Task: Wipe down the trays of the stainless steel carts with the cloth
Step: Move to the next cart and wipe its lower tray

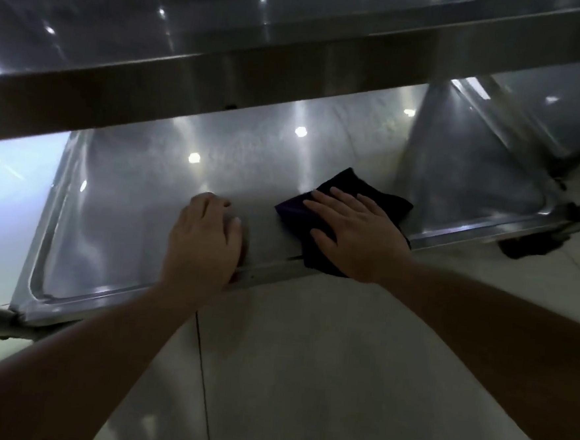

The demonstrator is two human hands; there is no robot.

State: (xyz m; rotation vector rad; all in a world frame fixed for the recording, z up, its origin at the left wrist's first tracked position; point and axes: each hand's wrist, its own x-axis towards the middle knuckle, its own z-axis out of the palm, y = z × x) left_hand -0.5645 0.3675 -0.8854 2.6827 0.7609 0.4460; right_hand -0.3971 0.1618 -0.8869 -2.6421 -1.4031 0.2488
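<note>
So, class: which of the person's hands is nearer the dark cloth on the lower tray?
Right. The right hand lies flat on the cloth; the left hand rests on the lower tray beside it, apart from the cloth.

Lower tray (117,214) of steel cart fills centre, ceiling lights mirrored in it. Right hand (356,238) flat, fingers straight, pressing dark cloth (379,195) on tray near front rim, at 3 o'clock of left hand (204,241). Left hand rests on tray, fingers curled, wrist over front rim. Upper tray (158,21) at 12 o'clock, its edge crossing frame. Tiled floor (305,375) at 6 o'clock. Second cart (546,110) at 2 o'clock.
</note>
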